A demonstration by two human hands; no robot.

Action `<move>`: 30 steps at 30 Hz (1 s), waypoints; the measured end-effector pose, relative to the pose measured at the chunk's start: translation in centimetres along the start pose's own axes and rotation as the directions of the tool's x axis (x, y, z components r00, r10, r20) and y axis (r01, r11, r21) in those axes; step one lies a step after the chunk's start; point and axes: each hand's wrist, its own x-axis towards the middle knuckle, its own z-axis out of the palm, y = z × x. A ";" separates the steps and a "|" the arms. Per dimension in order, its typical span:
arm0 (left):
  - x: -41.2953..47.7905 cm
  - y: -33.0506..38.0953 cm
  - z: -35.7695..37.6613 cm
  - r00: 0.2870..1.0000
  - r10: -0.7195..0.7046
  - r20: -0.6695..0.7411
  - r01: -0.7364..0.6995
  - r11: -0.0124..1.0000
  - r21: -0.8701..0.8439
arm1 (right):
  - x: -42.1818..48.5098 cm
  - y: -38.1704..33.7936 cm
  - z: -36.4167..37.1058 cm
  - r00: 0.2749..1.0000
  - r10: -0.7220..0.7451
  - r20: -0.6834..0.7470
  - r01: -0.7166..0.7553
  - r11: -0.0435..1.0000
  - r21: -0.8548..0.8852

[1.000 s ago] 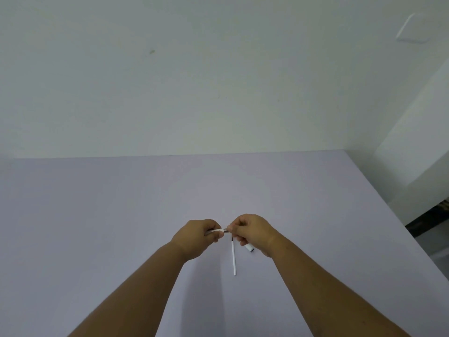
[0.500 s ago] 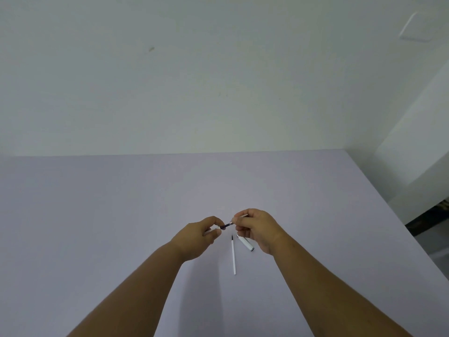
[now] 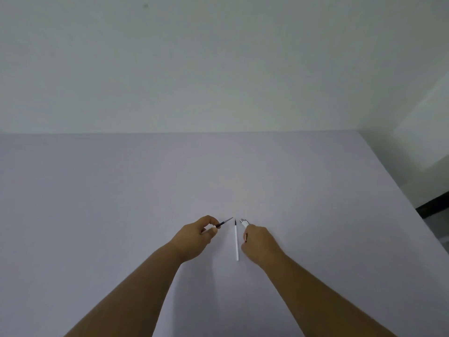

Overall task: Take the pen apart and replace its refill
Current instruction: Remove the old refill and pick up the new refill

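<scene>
My left hand (image 3: 198, 237) pinches a pen body with a dark refill tip (image 3: 224, 223) sticking out toward the upper right. My right hand (image 3: 260, 242) is closed low over the table, with a small copper-coloured pen part (image 3: 246, 237) showing at its fingers. A white pen cap piece (image 3: 244, 223) lies on the table just beyond the right hand's knuckles. Between the two hands lies a thin white spare refill (image 3: 236, 242), pointing away from me, dark tip at the far end.
The pale lilac table (image 3: 121, 203) runs back to a white wall. Its right edge (image 3: 401, 190) slants away, with a dark gap of floor beyond it.
The hands have drawn apart. The right hand came off the pen with a small copper part and dropped toward the table; the left hand keeps the pen, its dark tip now bare.
</scene>
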 end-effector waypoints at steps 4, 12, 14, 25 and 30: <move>0.0 -0.8 0.7 0.999 -0.017 0.028 0.017 1.000 -0.004 | 0.2 0.3 1.5 0.999 0.023 -0.034 -0.022 0.999 0.032; 0.5 -1.1 1.2 0.999 -0.022 0.032 0.021 1.000 0.006 | 0.7 0.6 2.5 0.998 0.029 -0.052 -0.026 0.998 0.051; 0.5 -1.2 1.3 0.999 -0.026 0.036 0.026 1.000 0.011 | 0.7 0.7 2.5 0.998 0.031 -0.047 -0.028 0.998 0.062; 0.4 -1.5 1.9 0.998 -0.032 0.052 0.032 0.999 0.004 | 0.3 1.3 2.8 0.996 0.048 -0.074 -0.039 0.991 0.125; 0.3 -1.1 2.1 0.998 -0.028 0.049 0.029 1.000 -0.011 | 0.1 0.4 1.4 0.993 0.059 -0.103 0.000 0.868 0.497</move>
